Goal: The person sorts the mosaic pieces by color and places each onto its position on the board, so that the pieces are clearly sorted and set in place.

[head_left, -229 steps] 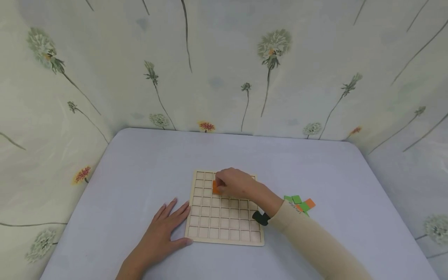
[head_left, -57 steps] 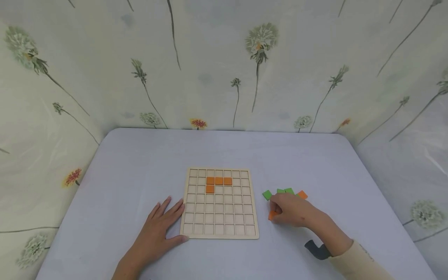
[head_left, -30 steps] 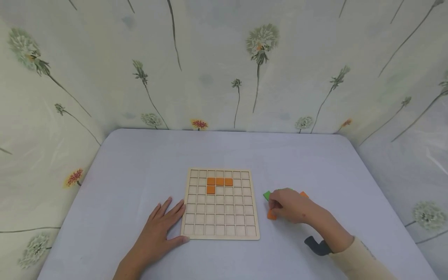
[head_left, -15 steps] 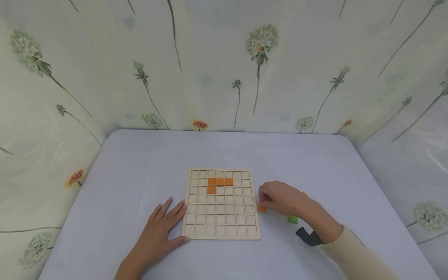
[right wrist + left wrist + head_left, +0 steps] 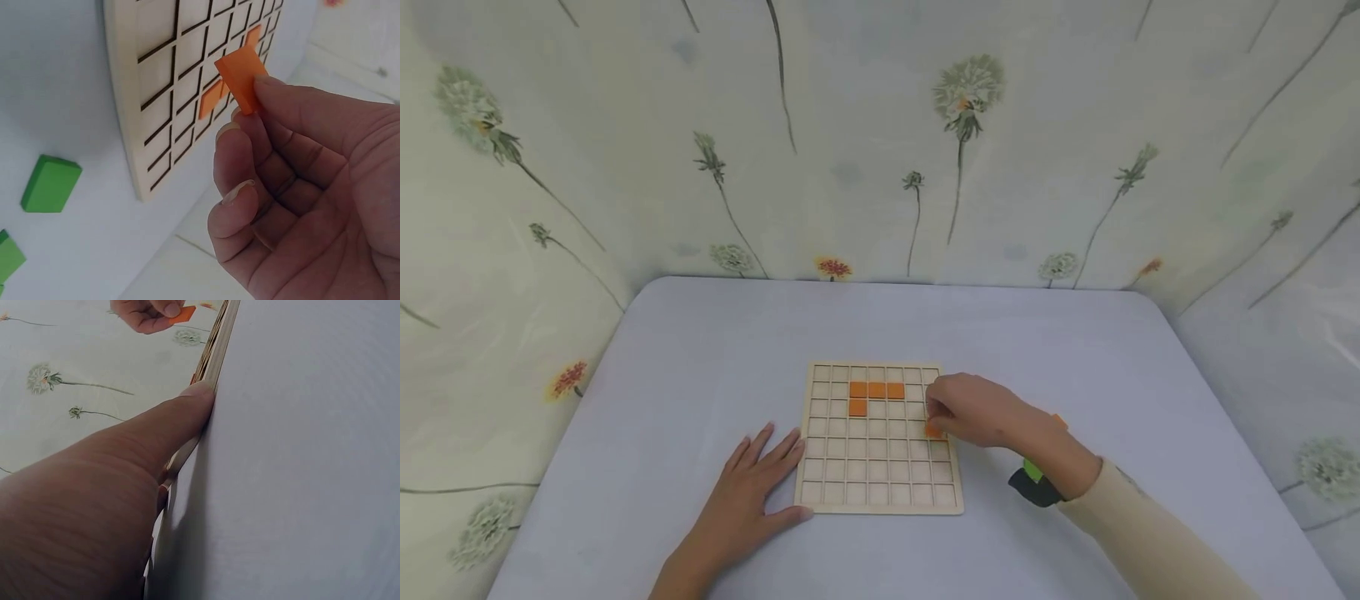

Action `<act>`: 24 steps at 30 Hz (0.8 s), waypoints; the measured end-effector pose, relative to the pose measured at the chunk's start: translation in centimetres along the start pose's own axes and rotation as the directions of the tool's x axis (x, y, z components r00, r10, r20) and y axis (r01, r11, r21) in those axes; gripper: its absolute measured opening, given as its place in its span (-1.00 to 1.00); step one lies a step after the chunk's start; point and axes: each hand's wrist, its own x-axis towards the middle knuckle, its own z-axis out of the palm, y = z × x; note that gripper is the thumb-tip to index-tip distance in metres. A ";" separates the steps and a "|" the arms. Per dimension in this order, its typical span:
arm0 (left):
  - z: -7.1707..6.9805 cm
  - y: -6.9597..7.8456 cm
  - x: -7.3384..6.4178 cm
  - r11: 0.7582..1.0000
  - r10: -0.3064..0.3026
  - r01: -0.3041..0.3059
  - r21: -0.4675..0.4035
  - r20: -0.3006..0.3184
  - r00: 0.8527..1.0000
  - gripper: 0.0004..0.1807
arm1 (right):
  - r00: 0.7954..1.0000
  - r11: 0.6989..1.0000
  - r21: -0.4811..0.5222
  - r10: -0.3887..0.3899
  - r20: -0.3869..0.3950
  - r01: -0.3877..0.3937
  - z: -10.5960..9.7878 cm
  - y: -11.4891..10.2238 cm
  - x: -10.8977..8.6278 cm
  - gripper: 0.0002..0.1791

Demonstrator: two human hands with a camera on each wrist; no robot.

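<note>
My right hand [image 5: 973, 408] is over the right side of a wooden grid board [image 5: 857, 497]. Between thumb and fingers it pinches an orange square tile [image 5: 242, 76], clear of the board in the right wrist view. Several orange tiles [image 5: 876, 390] sit in the board's cells: a row of three, and one below the row's left end. My left hand [image 5: 741, 496] lies with spread, straight fingers at the board's left edge. In the left wrist view its thumb [image 5: 181, 415] touches the board's side.
Green tiles [image 5: 51, 184] lie on the table right of the board. In the head view my right forearm mostly covers them, with a corner of an orange tile [image 5: 1059, 422] showing. A dark strap [image 5: 1033, 489] is at my right wrist. Flower-patterned cloth [image 5: 850, 167] rises behind the table.
Since the earliest frame, more orange tiles have come to sit in the board. My right hand has lately carried an orange tile leftward from the loose tiles to the board. The left hand stays put.
</note>
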 end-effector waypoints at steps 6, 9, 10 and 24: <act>0.0 0.0 0.1 1.000 -0.005 0.005 0.001 0.011 1.000 0.01 | 0.999 0.999 -0.009 -0.044 -0.008 0.044 -0.2 -0.4 1.4 -0.76; -0.1 0.1 0.1 1.000 -0.010 0.010 0.002 0.014 1.000 0.01 | 0.999 0.999 0.003 -0.037 -0.008 0.037 -0.3 -0.6 2.1 -0.77; -0.1 0.1 0.1 1.000 -0.013 0.013 0.001 0.016 1.000 0.01 | 0.999 0.999 0.007 -0.032 -0.006 0.032 -0.3 -0.7 2.4 -0.78; 0.1 -0.2 0.2 1.000 -0.005 0.005 0.006 0.012 1.000 -0.01 | 0.999 0.999 -0.011 -0.040 -0.023 0.040 -0.2 -2.1 5.0 -0.83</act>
